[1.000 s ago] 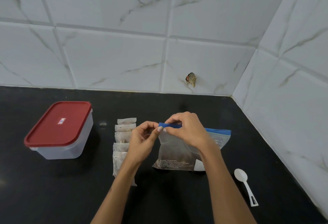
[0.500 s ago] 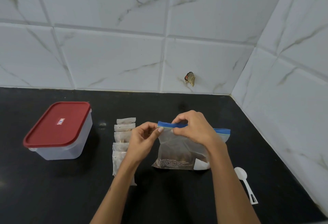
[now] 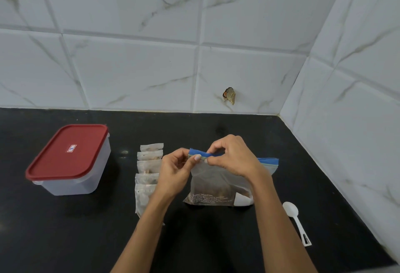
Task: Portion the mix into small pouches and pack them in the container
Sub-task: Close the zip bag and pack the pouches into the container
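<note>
Glossy black countertop [image 3: 65, 229]; glossy marbled wall tiles [image 3: 129, 67]; translucent plastic container [image 3: 71, 184], red lid [image 3: 67, 151].

left forearm hiding lower small pouches [image 3: 147, 188], zip bag [image 3: 218, 186] print too small to read

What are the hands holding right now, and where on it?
Both the left hand and right hand pinch the zip bag of mix at its blue seal strip, near the strip's left end.
</note>
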Action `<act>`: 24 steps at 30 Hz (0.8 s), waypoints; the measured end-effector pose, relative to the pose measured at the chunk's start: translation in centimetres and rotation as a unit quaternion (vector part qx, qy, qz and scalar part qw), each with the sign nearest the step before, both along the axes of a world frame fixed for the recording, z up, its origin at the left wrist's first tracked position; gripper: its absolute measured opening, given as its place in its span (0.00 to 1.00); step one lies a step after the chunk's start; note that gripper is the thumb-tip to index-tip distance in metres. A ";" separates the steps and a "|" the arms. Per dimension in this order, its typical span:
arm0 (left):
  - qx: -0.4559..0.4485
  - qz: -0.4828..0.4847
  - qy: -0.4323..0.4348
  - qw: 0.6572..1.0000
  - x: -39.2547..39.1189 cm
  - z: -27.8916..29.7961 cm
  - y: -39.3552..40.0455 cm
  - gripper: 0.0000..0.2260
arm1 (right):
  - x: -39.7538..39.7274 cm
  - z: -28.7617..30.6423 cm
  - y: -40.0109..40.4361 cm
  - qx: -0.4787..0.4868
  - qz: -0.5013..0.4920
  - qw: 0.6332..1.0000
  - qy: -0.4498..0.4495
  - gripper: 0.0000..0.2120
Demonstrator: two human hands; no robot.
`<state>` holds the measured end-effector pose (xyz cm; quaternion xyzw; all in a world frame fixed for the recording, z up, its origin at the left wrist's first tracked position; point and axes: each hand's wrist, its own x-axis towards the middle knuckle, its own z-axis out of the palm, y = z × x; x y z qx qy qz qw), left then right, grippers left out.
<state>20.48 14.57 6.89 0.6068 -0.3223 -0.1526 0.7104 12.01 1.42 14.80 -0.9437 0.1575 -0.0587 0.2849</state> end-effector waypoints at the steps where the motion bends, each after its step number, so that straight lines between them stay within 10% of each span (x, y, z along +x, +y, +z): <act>1: 0.000 0.005 -0.001 1.000 -0.1 0.0 -0.1 0.05 | 0.0 0.0 0.0 0.002 0.002 1.000 0.000 0.06; 24: -0.054 -0.044 0.073 0.995 -0.2 -0.3 -0.1 0.05 | -1.5 -0.2 -0.7 0.035 -0.046 0.998 -0.019 0.05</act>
